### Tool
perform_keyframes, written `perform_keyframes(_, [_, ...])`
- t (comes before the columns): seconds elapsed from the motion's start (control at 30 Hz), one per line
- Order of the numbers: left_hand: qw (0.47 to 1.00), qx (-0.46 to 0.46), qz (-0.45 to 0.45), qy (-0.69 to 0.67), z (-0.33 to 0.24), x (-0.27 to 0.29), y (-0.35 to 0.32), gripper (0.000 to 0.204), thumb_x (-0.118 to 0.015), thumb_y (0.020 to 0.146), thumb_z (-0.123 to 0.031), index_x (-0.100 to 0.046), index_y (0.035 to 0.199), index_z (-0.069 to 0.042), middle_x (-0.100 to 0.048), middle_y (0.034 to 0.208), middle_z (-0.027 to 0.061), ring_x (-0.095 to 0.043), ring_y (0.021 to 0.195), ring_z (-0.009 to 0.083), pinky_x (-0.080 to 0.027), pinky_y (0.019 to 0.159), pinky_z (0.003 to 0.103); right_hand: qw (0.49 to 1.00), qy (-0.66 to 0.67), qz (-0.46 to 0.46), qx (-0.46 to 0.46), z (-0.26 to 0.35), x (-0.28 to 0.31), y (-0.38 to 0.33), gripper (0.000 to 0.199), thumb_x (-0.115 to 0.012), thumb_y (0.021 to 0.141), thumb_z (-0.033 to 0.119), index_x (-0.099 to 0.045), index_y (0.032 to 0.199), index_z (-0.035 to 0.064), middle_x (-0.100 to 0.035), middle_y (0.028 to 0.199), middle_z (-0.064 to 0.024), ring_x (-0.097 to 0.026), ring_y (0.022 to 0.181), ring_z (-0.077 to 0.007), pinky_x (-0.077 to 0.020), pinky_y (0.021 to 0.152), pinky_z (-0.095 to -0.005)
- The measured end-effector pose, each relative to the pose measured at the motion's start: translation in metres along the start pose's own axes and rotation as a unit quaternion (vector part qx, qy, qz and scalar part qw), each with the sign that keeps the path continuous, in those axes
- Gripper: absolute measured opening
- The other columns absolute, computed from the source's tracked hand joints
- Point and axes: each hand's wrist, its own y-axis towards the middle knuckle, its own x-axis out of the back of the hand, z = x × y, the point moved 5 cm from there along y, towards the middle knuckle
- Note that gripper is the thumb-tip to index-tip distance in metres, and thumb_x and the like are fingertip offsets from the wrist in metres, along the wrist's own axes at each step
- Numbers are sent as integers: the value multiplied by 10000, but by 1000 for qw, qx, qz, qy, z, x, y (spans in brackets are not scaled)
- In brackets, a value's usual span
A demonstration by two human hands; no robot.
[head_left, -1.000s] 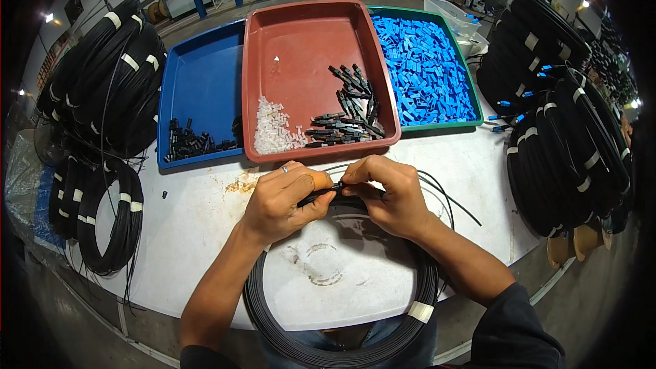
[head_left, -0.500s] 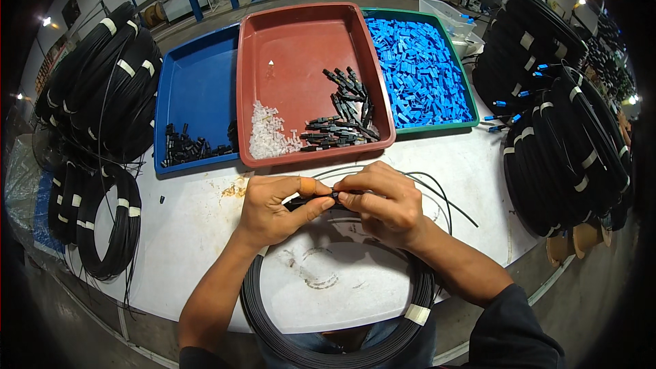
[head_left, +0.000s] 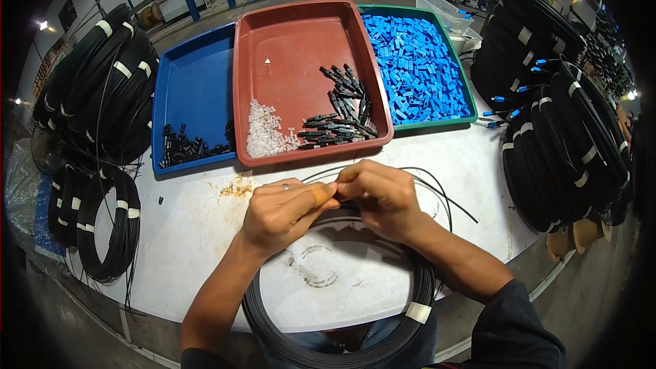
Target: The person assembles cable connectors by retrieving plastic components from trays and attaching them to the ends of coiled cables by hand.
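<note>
Above the far side of a coil of black cable [head_left: 277, 324], my two hands meet, fingertips pinched together. My left hand [head_left: 280, 215] is closed, with an orange wrap on one finger and a ring on another. Also closed, my right hand [head_left: 383, 195] presses its thumb and forefinger against the left fingertips. Between them is a small black cable connector, now mostly hidden by the fingers. The coil rests over the table's near edge, bound with a white tape band [head_left: 417, 312]. A loose black cable end [head_left: 458, 210] curves out on the right.
Beyond my hands stand a blue tray [head_left: 195, 75] with black pieces, a red tray [head_left: 294, 41] with clear pieces and black connectors, and a green tray [head_left: 471, 106] of blue connectors. Cable coils flank both sides, including stacked ones [head_left: 567, 150] at right. A white table [head_left: 178, 246] lies beneath.
My left fingers have closed in further and rolled over the small black connector, covering it. My right hand has turned slightly inward and shifted a little left.
</note>
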Motion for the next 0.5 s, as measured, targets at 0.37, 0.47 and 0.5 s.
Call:
perform_keyframes(0.37, [957, 221, -8, -187, 19, -2, -7, 153, -826, 797, 8, -789, 945, 19, -787, 869, 145, -770, 747, 174, -613, 684, 263, 986, -124, 2, 108, 13, 5, 4, 237, -727, 652, -58, -618, 856, -6, -652, 917, -120, -625, 764, -299, -510, 672, -396])
perform_keyframes(0.47, [985, 120, 3, -125, 17, -1, -5, 135, -811, 769, 45, -781, 898, 16, -781, 862, 158, -773, 732, 215, -618, 669, 282, 993, -98, 28, 61, 7, 4, 3, 237, -736, 683, -82, -608, 869, -10, -658, 896, -127, -650, 770, -295, -516, 674, -387])
perform_keyframes(0.5, [996, 48, 10, -77, 12, -1, -4, 127, -801, 754, 63, -774, 869, 15, -776, 852, 165, -772, 722, 238, -621, 663, 293, 993, -98, 28, 61, 5, 3, 1, 237, -736, 683, -82, -608, 869, -10, -658, 896, -127, -650, 770, -295, -516, 674, -387])
